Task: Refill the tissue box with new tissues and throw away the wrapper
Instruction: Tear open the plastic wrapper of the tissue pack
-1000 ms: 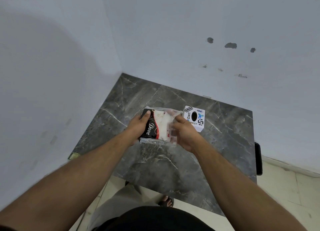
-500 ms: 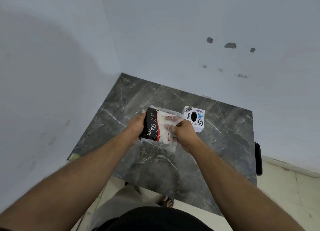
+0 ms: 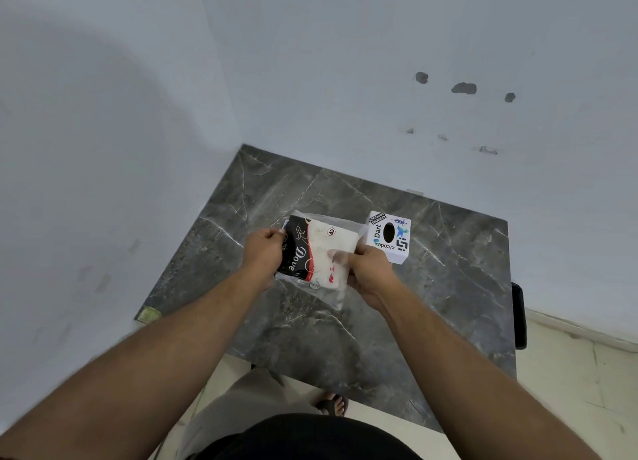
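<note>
A: L hand (image 3: 264, 252)?
B: Arm out fwd, fingers closed on the black end of the tissue pack (image 3: 316, 252), held above the counter (image 3: 448, 304).
A: R hand (image 3: 367, 269)?
B: Fingers (image 3: 340, 254) pinched shut on the pack's clear wrapper (image 3: 331, 292), white end; loose flap hangs below.
A: Tissue box (image 3: 390, 237)?
B: On the counter, just right of the pack, oval slot up.

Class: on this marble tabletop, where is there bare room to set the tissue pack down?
Free: the near stretch of the tabletop below both hands, and the far-left corner by the walls. Crowded: the middle, where the left hand and right hand hold the tissue pack beside the tissue box.
</note>
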